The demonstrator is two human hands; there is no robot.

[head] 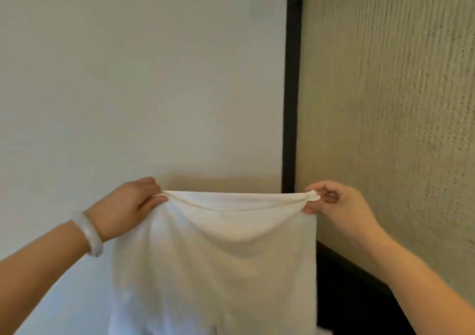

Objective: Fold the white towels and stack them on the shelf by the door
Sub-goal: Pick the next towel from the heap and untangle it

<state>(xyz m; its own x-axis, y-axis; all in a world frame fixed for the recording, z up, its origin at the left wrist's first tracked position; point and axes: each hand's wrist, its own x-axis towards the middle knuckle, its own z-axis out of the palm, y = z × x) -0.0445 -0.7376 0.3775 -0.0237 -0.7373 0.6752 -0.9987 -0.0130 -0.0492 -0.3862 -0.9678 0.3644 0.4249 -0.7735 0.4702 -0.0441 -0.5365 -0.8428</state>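
Bare forearms, left hand (131,206) and right hand (341,206) uncovered. One thick, smooth bangle (88,233) on left wrist: milky white, slightly translucent, rounded profile.

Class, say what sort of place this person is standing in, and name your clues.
Likely an indoor room, perhaps a hotel or home: a cream wall, a textured wall panel with a dark frame, and a white towel held up by the left hand and right hand.

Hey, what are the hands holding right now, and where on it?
Both hold one white towel by its top corners: left hand pinches the left corner, right hand the right. The towel hangs down between them.
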